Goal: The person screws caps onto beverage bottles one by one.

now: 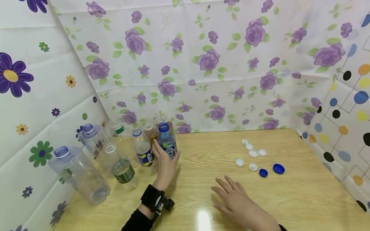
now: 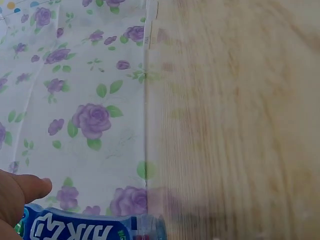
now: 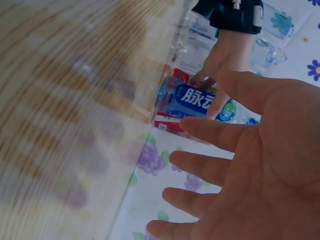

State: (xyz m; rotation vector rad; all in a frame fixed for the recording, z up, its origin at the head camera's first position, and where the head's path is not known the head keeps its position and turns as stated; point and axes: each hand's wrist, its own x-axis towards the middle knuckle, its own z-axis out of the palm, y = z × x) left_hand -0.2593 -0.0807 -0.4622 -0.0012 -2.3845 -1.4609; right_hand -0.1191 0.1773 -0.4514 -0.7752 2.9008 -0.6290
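Observation:
A blue-labelled plastic bottle (image 1: 167,141) with an open blue neck stands upright at the back left of the table. My left hand (image 1: 166,162) is beside it, its fingers along the bottle's left side. In the left wrist view the thumb (image 2: 35,187) stands out apart from the bottle (image 2: 82,225). My right hand (image 1: 238,202) hovers over the table's front with nothing in it, its fingers spread in the right wrist view. Close to the left fingers stands a bottle with a dark blue and yellow label (image 1: 144,155).
More uncapped bottles crowd the left: a large clear bottle (image 1: 83,176), another big one (image 1: 92,138) and a green-labelled bottle (image 1: 124,173). Several white caps (image 1: 253,153) and blue caps (image 1: 278,168) lie on the right. Flowered sheets (image 1: 196,80) bound the table.

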